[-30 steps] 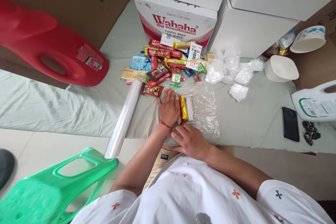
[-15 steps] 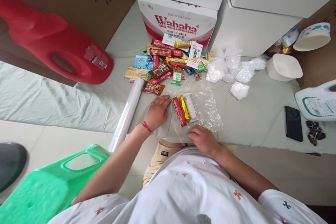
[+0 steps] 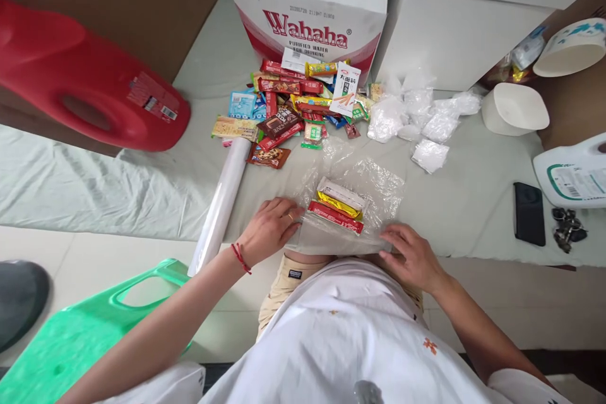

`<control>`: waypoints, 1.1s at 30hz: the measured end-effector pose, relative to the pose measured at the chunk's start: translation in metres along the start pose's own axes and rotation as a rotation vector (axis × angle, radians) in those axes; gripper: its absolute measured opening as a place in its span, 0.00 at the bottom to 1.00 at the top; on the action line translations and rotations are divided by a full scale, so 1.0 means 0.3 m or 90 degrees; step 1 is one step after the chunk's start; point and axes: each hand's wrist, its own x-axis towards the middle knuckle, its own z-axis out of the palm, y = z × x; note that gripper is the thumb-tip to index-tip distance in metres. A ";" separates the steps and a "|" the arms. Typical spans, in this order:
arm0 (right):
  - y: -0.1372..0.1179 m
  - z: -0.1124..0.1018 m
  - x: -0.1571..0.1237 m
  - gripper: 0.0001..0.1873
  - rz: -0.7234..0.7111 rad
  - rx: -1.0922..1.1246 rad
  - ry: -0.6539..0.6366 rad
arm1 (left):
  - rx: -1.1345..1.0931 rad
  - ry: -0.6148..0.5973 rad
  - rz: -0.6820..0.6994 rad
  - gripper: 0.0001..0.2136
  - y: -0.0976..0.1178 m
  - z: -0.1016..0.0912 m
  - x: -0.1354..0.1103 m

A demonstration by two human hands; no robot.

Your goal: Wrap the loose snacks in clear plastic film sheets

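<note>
A sheet of clear plastic film lies on the cloth-covered table in front of me. Three wrapped snack bars rest side by side on it: a white one, a yellow one and a red one nearest me. My left hand, with a red cord on its wrist, has bent fingers gripping the film's left edge. At the near right corner, my right hand has curled fingertips on the film. Between the hands, the film's near part forms a crease in front of the red bar.
A heap of packaged snacks lies before a Wahaha carton. Clear-wrapped bundles and a white bowl sit right of it. A film roll lies left; a phone and keys lie far right.
The three bars have turned from lying away from me to lying crosswise, with the red one nearest me. My hands have moved apart to the film's sides; the view has shifted slightly.
</note>
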 end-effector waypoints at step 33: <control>0.053 0.018 0.253 0.22 0.409 0.358 0.197 | -0.355 0.149 -0.340 0.13 -0.029 0.006 0.234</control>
